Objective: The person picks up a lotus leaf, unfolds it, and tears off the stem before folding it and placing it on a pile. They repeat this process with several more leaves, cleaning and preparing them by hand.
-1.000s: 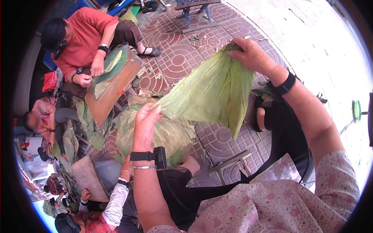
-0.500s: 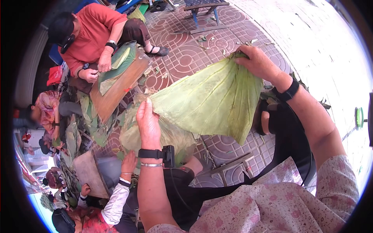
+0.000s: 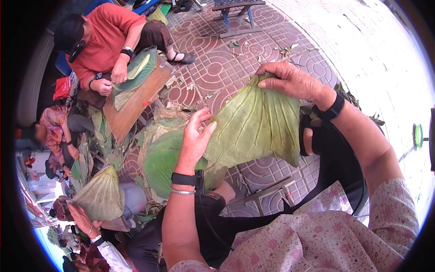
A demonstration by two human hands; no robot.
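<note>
A dried pale green lotus leaf (image 3: 256, 122), folded into a fan with raised veins, hangs over the paving. My right hand (image 3: 294, 84) pinches its gathered upper tip between thumb and fingers. At the leaf's left edge is my left hand (image 3: 192, 140), thumb and fingers apart, the thumb overlapping the edge. Below and left of that hand, a brighter green leaf (image 3: 165, 158) lies on a heap of crumpled leaves (image 3: 161, 120). A black strap and a bracelet circle my left wrist; another black strap is on my right.
Upper left, a person in red (image 3: 111, 31) works on leaves over a wooden board (image 3: 129, 115). Lower left, a co-worker's hand (image 3: 84, 222) is beside another folded leaf (image 3: 102, 195). A small stool (image 3: 238, 13) stands on the tiles, and a wooden frame (image 3: 272, 192) lies near my legs.
The held leaf has drawn in narrower, and my left hand has moved right with its fingers parting. A bright green leaf now shows on the heap; the lower-left co-worker's leaf has come into view.
</note>
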